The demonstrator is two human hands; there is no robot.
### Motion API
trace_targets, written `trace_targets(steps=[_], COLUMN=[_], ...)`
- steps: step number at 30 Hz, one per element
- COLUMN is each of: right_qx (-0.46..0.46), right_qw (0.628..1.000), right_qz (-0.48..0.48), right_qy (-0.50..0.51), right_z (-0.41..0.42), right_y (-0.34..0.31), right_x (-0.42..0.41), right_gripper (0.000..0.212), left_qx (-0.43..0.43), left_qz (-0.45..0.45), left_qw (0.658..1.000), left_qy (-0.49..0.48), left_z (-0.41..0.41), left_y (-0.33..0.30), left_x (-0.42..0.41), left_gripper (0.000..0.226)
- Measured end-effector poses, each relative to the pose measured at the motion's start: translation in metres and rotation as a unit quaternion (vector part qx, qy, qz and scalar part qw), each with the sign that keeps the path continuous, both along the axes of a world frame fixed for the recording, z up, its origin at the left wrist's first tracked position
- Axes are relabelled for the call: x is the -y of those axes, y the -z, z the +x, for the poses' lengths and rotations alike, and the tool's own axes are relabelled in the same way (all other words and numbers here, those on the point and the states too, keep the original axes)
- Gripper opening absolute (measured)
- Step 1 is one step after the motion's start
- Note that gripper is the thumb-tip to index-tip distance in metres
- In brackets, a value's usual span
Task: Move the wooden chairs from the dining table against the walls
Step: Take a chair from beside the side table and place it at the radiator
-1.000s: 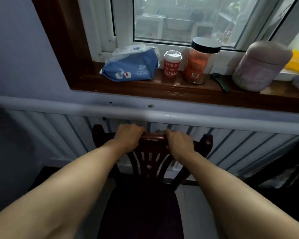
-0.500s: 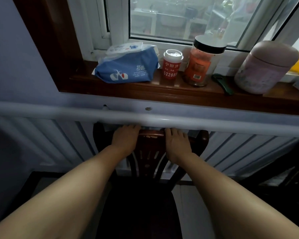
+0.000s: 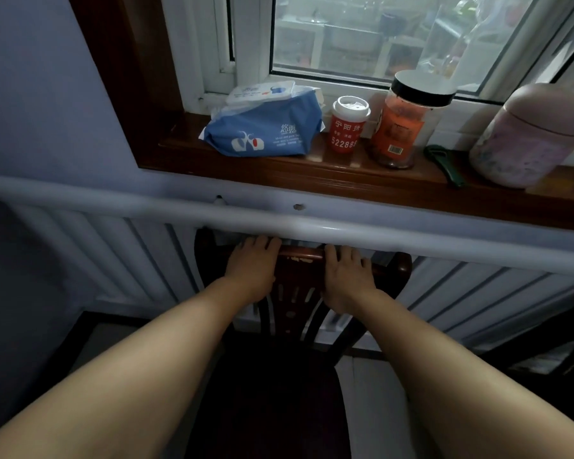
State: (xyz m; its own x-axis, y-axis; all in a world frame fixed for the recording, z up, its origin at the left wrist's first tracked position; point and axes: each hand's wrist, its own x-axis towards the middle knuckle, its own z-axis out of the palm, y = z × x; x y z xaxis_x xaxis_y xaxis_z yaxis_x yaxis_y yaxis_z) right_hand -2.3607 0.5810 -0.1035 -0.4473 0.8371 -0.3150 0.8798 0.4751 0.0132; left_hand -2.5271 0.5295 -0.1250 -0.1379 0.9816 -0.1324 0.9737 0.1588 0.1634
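A dark wooden chair (image 3: 299, 303) stands below me with its carved back facing the wall under the window. Its top rail sits right under the white rail of the radiator (image 3: 345, 230). My left hand (image 3: 251, 268) grips the top rail left of centre. My right hand (image 3: 348, 276) lies on the rail right of centre with its fingers curled over it. The fingertips of both hands are hidden under the white rail. The dark seat fills the bottom middle of the view.
A wooden window sill (image 3: 312, 173) above carries a blue wipes pack (image 3: 262, 130), a red cup (image 3: 347, 129), an orange jar (image 3: 401, 124) and a pink canister (image 3: 531, 137). Lilac wall at left. Dark furniture at the lower right.
The chair back has gone forward until its top rail is under the radiator's white rail. Both hands stayed on it and my head has come closer to the window.
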Motion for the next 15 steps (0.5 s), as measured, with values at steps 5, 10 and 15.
trace_targets(steps=[5, 10, 15], right_qx=[-0.016, -0.023, -0.034], right_qw=[0.999, 0.996, 0.988], right_qz=[-0.021, -0.028, -0.051], right_qy=[-0.019, -0.08, -0.142], right_z=[-0.007, -0.008, 0.002], right_y=[-0.011, -0.018, -0.027], right_x=[0.012, 0.029, 0.052], right_gripper=[0.095, 0.087, 0.079], left_qx=[0.022, 0.053, 0.075], left_qz=[-0.034, -0.068, -0.084], left_qw=[0.999, 0.995, 0.986], left_qy=[-0.007, -0.041, -0.126], left_z=[0.003, 0.015, 0.033], left_y=[-0.016, -0.039, -0.054], left_x=[0.02, 0.05, 0.092], left_gripper=[0.081, 0.085, 0.093])
